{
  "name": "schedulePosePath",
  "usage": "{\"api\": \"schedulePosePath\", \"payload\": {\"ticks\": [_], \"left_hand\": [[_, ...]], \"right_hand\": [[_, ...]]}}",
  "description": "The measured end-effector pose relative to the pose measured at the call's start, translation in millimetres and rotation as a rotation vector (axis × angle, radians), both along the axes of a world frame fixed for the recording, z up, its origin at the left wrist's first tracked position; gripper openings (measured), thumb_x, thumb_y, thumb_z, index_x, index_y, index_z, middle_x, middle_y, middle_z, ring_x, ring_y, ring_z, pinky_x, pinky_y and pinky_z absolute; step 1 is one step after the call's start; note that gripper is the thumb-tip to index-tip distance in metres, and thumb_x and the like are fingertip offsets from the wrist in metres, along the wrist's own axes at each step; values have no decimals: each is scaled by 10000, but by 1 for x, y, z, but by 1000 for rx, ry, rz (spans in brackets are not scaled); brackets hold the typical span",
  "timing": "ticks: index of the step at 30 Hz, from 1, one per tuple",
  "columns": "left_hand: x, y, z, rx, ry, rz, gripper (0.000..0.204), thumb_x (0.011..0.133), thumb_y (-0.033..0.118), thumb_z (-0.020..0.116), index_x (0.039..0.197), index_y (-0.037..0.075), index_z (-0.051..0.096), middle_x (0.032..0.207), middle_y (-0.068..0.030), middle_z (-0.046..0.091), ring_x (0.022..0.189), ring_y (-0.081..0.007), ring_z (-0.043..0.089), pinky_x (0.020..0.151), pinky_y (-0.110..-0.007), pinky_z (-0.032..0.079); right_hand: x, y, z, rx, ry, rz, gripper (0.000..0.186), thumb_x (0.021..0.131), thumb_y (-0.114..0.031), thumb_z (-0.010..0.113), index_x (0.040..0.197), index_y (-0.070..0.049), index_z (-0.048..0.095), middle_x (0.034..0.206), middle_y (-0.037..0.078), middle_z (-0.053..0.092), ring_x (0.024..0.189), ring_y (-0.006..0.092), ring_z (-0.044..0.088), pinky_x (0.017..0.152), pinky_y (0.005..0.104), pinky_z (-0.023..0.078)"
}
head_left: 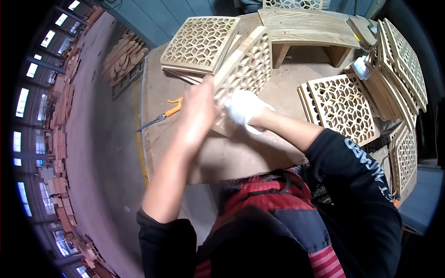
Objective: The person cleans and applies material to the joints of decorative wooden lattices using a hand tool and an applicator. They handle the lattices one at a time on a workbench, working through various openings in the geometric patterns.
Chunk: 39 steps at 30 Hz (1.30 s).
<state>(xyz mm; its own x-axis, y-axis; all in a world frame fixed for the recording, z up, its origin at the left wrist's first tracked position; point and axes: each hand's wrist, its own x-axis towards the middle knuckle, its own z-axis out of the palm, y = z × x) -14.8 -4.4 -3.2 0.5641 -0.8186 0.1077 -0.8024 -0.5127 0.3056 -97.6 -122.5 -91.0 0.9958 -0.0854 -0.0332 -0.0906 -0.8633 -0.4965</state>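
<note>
A wooden lattice panel [259, 65] with a cut-out geometric pattern stands tilted on edge above the workbench [162, 143]. My bare left hand [199, 109] is closed around its near left edge, slightly blurred. Against the panel's lower face lies my right hand [245, 109] in a white glove; its fingers are smeared and partly hidden, so whether it grips anything does not show. Left of my left hand, an orange-handled air blow gun [174, 107] rests on the bench. Just behind the held panel is a stack of similar lattice panels [201, 44].
A small wooden stand [308, 32] is at the back. More lattice panels [340, 109] lie at the right, with others stacked upright [403, 65] beyond a white bottle [361, 68]. On the floor past the left edge is a pile of wood pieces [125, 58].
</note>
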Motion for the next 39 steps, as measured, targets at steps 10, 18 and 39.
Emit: {"api": "schedulePosePath", "payload": {"ticks": [10, 18, 39], "left_hand": [[0, -3, 1, 99, -32, 55, 499, 586, 53, 883, 951, -6, 549, 864, -245, 685, 862, -448, 667, 760, -492, 524], [11, 2, -4, -32, 20, -6, 483, 605, 30, 863, 969, -19, 549, 871, -246, 685, 875, -459, 657, 770, -496, 519], [23, 0, 0, 83, 52, 61, 581, 564, 53, 905, 1060, -8, 608, 889, -229, 712, 898, -396, 696, 807, -447, 532]], "right_hand": [[11, 5, 4, 171, 54, -70, 268, 852, -262, 584, 871, -39, 732, 851, 237, 694, 761, 385, 677, 728, 431, 547], [-2, 0, -1, 135, 92, -52, 278, 919, -247, 534, 963, -39, 714, 907, 218, 704, 807, 382, 687, 771, 434, 548], [-65, -3, 14, 641, 199, -369, 428, 1001, -401, 484, 1003, -21, 681, 936, 266, 672, 928, 437, 634, 837, 481, 485]]}}
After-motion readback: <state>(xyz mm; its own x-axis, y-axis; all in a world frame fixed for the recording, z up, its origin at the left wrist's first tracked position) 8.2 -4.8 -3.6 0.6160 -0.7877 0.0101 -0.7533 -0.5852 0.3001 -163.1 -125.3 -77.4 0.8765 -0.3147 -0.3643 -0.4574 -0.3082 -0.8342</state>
